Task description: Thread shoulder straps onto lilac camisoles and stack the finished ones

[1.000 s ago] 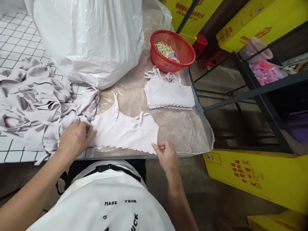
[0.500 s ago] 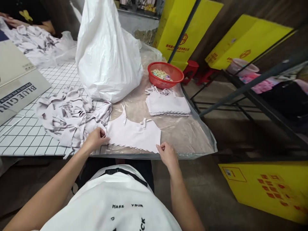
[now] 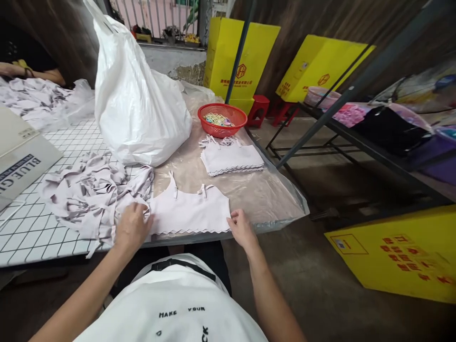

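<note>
A pale lilac camisole top [image 3: 190, 212] lies flat on the plastic-covered table edge, straps pointing away from me. My left hand [image 3: 132, 229] pinches its left bottom corner, fingers closed on the cloth. My right hand [image 3: 242, 227] pinches the right bottom corner at the scalloped hem. Left of the top sits a loose heap of the same lilac garments [image 3: 90, 194]. A neat folded stack of tops [image 3: 231, 159] rests farther back on the right.
A big white plastic sack [image 3: 137, 102] stands behind the heap. A red basket [image 3: 222, 119] of small clips sits at the table's far right. A cardboard box [image 3: 19, 159] lies at the left. Another person's arm [image 3: 35, 73] rests far left. Yellow boxes [image 3: 402, 251] and a metal rack [image 3: 356, 137] stand right.
The camera has tilted up, showing more of the room. Both hands stay on the top's lower corners; the top sits slightly nearer the table edge.
</note>
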The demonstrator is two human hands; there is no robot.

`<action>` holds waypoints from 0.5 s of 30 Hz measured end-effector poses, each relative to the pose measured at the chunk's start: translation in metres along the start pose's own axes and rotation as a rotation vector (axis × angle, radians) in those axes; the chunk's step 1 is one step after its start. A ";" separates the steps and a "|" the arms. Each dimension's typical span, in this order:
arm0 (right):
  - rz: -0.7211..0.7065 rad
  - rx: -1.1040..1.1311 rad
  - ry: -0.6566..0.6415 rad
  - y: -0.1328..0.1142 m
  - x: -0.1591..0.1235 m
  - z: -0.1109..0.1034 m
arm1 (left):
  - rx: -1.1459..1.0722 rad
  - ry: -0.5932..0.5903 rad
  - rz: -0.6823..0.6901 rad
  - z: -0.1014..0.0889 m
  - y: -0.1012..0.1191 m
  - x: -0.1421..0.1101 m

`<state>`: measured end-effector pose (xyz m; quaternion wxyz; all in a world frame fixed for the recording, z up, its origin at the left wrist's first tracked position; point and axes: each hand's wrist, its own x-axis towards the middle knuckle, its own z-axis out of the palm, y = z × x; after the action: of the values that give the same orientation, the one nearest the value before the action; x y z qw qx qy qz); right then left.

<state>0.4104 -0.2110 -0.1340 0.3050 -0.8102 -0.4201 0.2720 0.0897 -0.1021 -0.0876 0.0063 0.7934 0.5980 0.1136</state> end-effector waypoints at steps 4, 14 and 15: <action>-0.004 0.045 -0.007 0.009 0.002 0.003 | 0.031 -0.301 -0.114 0.005 0.010 -0.011; -0.085 0.030 0.010 0.005 -0.005 0.001 | -0.148 -0.516 -0.225 0.007 0.002 0.009; -0.084 0.038 0.005 0.004 -0.006 0.001 | -0.158 -0.504 -0.227 0.008 0.002 0.009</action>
<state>0.4088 -0.2177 -0.1367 0.3324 -0.7866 -0.4479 0.2649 0.0958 -0.0930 -0.0932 0.2290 0.7218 0.6518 -0.0425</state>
